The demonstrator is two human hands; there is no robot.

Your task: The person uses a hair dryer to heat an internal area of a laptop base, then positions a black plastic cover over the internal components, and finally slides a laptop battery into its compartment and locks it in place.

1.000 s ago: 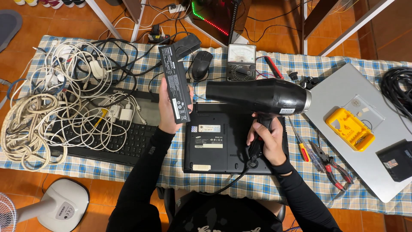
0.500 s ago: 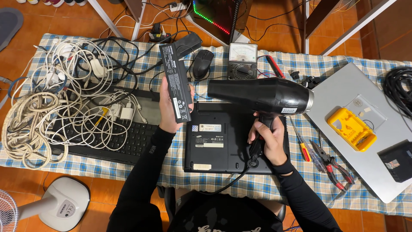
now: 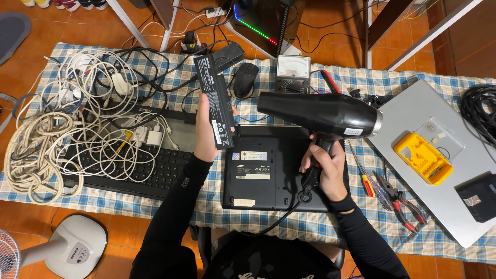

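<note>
My left hand holds a long black laptop battery upright above the table, its labelled face toward me. My right hand grips the handle of a black hair dryer, whose nozzle points left toward the battery. Below both lies a small black laptop turned upside down, its underside with white stickers showing. The dryer's black cord drops from the handle over the laptop toward my lap.
A tangle of white and beige cables covers a black keyboard at left. A mouse and an analog meter sit behind. At right: screwdriver, pliers, silver laptop bearing a yellow case.
The hair dryer has shifted slightly to the right in my right hand. The battery in my left hand stays in place.
</note>
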